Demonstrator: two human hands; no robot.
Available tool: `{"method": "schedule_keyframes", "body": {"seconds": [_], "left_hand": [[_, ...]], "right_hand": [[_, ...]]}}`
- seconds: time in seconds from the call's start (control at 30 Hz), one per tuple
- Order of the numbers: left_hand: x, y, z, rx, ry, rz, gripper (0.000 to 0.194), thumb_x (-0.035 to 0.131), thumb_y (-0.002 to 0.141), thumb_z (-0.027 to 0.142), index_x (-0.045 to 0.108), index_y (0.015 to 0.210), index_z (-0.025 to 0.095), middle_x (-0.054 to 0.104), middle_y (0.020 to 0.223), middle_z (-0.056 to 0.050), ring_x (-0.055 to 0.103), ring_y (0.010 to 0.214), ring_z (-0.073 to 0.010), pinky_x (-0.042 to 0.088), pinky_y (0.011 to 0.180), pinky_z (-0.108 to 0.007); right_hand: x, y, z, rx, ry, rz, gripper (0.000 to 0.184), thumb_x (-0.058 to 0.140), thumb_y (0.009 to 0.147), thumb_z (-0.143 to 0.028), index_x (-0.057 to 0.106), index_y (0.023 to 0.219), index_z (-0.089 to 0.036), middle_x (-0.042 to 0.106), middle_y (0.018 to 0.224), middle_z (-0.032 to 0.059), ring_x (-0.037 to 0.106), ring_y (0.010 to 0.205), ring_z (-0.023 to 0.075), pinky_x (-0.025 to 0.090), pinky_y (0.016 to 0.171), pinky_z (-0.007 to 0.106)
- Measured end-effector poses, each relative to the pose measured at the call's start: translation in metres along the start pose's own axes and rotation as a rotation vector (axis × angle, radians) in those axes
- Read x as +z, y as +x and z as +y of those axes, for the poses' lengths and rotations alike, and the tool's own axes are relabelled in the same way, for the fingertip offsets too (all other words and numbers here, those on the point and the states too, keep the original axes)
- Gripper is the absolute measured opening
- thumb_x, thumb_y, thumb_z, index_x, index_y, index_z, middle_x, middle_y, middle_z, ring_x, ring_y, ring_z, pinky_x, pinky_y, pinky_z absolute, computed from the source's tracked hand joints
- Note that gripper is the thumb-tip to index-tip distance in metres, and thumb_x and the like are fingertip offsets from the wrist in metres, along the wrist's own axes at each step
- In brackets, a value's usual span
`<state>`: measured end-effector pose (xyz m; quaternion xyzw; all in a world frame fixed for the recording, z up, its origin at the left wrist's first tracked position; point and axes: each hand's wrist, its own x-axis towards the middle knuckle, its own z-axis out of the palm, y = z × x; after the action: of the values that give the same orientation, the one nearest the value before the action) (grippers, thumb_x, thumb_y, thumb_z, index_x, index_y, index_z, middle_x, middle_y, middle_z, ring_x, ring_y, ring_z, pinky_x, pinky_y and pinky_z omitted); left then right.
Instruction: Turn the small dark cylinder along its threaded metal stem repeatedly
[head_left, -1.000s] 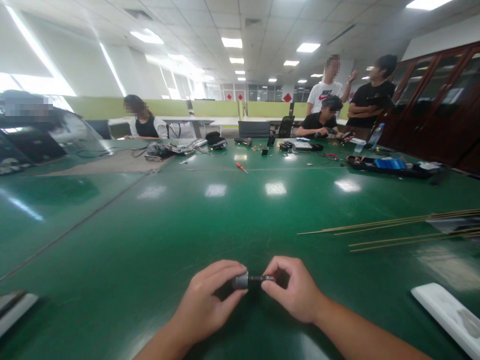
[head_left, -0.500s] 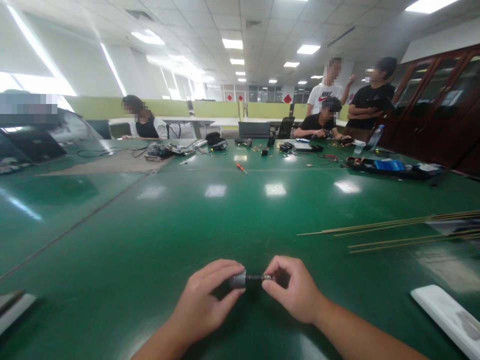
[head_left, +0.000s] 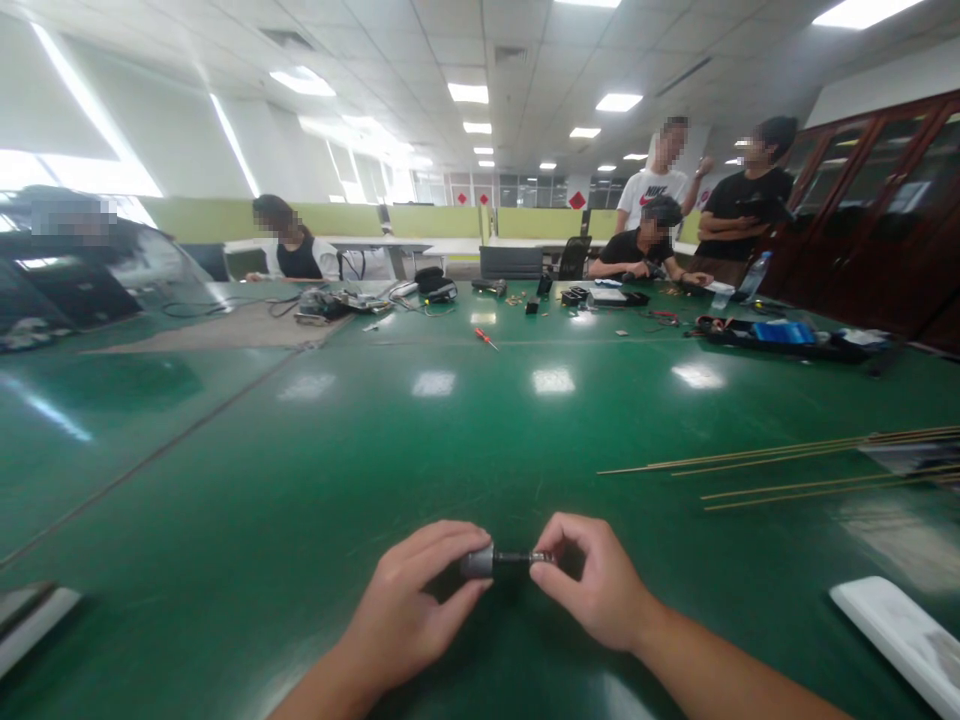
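Note:
My left hand (head_left: 420,590) is closed around a grey cylinder (head_left: 480,562), held sideways between thumb and fingers just above the table. A thin dark shaft (head_left: 514,558) runs from the cylinder's right end toward my other hand. At the far end of the shaft, a small shiny metal end piece (head_left: 541,557) is pinched between the thumb and forefinger of my right hand (head_left: 589,580). Shaft and cylinder lie in one line. Part of the cylinder is covered by my left fingers, and the end piece is too small to make out its kind.
Thin brass-coloured rods (head_left: 780,455) lie at the right on the green table (head_left: 360,440). A white oblong object (head_left: 885,620) is at the near right. Farther off are a red screwdriver (head_left: 484,337) and a black tray (head_left: 787,342). Several people are around the far side.
My right hand has moved very slightly right, away from my left hand, with a little more of the shaft showing. The camera view has shifted a little.

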<state>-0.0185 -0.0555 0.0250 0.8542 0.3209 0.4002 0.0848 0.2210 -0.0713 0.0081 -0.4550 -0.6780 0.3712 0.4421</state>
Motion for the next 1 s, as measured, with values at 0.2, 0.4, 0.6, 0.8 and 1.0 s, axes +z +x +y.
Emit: {"method": "schedule_keyframes", "body": {"seconds": [0.2, 0.4, 0.6, 0.8, 1.0], "left_hand": [[-0.0009, 0.0013, 0.0022, -0.003, 0.006, 0.0, 0.026, 0.068, 0.083, 0.016, 0.07, 0.108, 0.022, 0.075, 0.1, -0.007, 0.073, 0.09, -0.0183, 0.061, 0.083, -0.026], [-0.001, 0.0011, 0.0019, 0.009, 0.004, 0.009, 0.025, 0.068, 0.083, 0.016, 0.069, 0.108, 0.022, 0.075, 0.1, -0.006, 0.072, 0.092, -0.0176, 0.06, 0.084, -0.026], [-0.0004, 0.0002, 0.0, -0.004, 0.017, -0.001, 0.03, 0.065, 0.085, 0.013, 0.068, 0.113, 0.023, 0.073, 0.103, -0.007, 0.071, 0.094, -0.0174, 0.059, 0.085, -0.026], [-0.0016, 0.0019, 0.0005, 0.007, 0.003, 0.001, 0.028, 0.063, 0.086, 0.011, 0.069, 0.111, 0.022, 0.071, 0.103, -0.008, 0.071, 0.092, -0.017, 0.059, 0.083, -0.026], [-0.0001, -0.0004, -0.0019, 0.0, -0.005, -0.005, 0.027, 0.064, 0.086, 0.011, 0.069, 0.11, 0.022, 0.071, 0.103, -0.007, 0.07, 0.094, -0.0161, 0.058, 0.085, -0.025]], "right_hand": [[-0.0003, 0.0001, 0.0004, -0.008, 0.034, 0.007, 0.008, 0.067, 0.076, -0.021, 0.062, 0.071, -0.018, 0.062, 0.066, -0.0004, 0.055, 0.064, 0.0146, 0.042, 0.063, 0.025], [-0.0004, 0.0005, 0.0009, 0.0, 0.028, -0.003, 0.008, 0.067, 0.076, -0.02, 0.061, 0.072, -0.018, 0.063, 0.067, -0.0003, 0.056, 0.065, 0.0148, 0.043, 0.064, 0.025], [-0.0006, -0.0001, 0.0023, 0.001, 0.034, -0.004, 0.008, 0.068, 0.076, -0.02, 0.061, 0.073, -0.018, 0.062, 0.067, -0.0002, 0.057, 0.065, 0.0151, 0.043, 0.064, 0.025], [-0.0016, 0.0, 0.0, -0.015, 0.016, -0.007, 0.008, 0.067, 0.077, -0.021, 0.061, 0.073, -0.017, 0.062, 0.068, 0.0002, 0.058, 0.066, 0.0153, 0.043, 0.065, 0.026], [-0.0007, 0.0, 0.0013, -0.035, 0.013, 0.003, 0.006, 0.066, 0.076, -0.02, 0.062, 0.073, -0.016, 0.062, 0.067, 0.0002, 0.057, 0.065, 0.0149, 0.042, 0.064, 0.025]]}}
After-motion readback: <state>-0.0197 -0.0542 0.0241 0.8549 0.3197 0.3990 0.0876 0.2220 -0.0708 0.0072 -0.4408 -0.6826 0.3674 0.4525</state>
